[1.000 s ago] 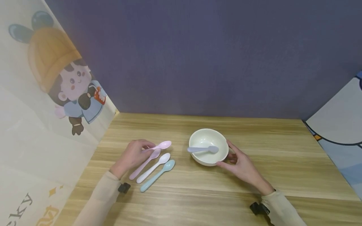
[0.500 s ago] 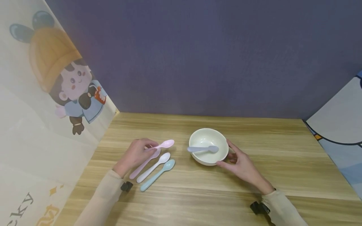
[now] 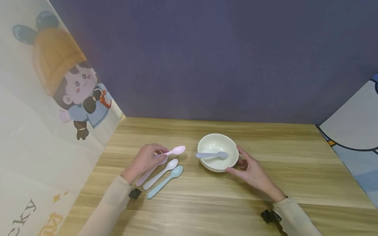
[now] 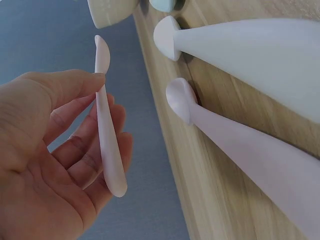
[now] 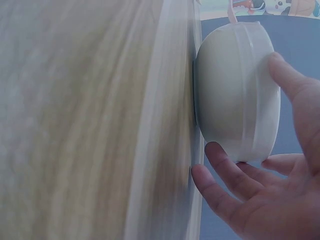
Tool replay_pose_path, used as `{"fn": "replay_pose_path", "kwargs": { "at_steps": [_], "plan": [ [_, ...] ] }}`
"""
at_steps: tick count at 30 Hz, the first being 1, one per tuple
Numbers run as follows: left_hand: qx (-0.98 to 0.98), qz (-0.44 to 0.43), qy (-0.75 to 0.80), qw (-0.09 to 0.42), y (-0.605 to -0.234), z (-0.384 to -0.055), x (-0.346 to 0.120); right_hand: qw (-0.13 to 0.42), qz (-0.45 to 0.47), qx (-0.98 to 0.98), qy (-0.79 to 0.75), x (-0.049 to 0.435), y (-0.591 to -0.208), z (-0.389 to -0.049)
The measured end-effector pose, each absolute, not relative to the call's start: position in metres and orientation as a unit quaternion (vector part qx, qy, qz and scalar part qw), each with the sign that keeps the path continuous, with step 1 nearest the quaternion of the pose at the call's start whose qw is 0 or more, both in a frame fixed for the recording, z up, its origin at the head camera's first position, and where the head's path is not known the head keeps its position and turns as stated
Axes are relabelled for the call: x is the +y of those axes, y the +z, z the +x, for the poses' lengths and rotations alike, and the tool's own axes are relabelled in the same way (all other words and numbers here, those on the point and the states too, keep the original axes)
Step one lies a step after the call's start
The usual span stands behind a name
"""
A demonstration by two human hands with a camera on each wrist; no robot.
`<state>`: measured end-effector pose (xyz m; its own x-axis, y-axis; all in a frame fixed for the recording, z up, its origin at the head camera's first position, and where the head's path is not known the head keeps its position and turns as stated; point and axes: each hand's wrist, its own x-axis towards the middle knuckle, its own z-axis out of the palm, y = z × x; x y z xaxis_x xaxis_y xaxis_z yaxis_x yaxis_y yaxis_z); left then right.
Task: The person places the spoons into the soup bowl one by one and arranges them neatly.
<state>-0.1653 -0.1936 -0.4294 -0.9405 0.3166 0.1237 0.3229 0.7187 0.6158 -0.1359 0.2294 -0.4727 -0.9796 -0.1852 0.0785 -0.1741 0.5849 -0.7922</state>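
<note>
Gripping bowl (image 3: 217, 167) in right hand (image 3: 252, 174), spread-fingered; pinching pink spoon (image 4: 108, 140) in left hand (image 3: 144, 159), partly hiding mauve spoon (image 3: 146, 177), head view.

Head sees bowl (image 3: 215, 144) from above, right wrist sideways.

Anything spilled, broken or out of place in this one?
Nothing stands out. The bowl sits upright on the table, a grey-blue spoon inside with its handle over the rim. The mauve spoon, white spoon and teal spoon lie in a row. The left hand holds a pink spoon.
</note>
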Motion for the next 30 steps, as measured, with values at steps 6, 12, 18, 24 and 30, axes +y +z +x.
{"fn": "replay_pose_path", "kwargs": {
  "at_steps": [6,12,18,24,30],
  "plan": [
    [-0.926,-0.180,-0.332,0.001,-0.429,-0.167,-0.191,0.005,-0.102,0.888,-0.448,0.230,-0.473,-0.136],
    [-0.925,-0.189,-0.329,0.000,-0.426,-0.168,-0.185,0.011,-0.101,0.888,-0.448,0.230,-0.472,-0.137],
    [-0.927,-0.192,-0.323,0.005,-0.425,-0.169,-0.179,0.009,-0.102,0.888,-0.449,0.230,-0.473,-0.137],
    [-0.924,-0.201,-0.324,0.017,-0.423,-0.170,-0.174,0.007,-0.100,0.890,-0.445,0.230,-0.472,-0.136],
    [-0.925,-0.203,-0.320,0.019,-0.418,-0.172,-0.167,0.008,-0.101,0.889,-0.447,0.230,-0.471,-0.136]
  ]
}}
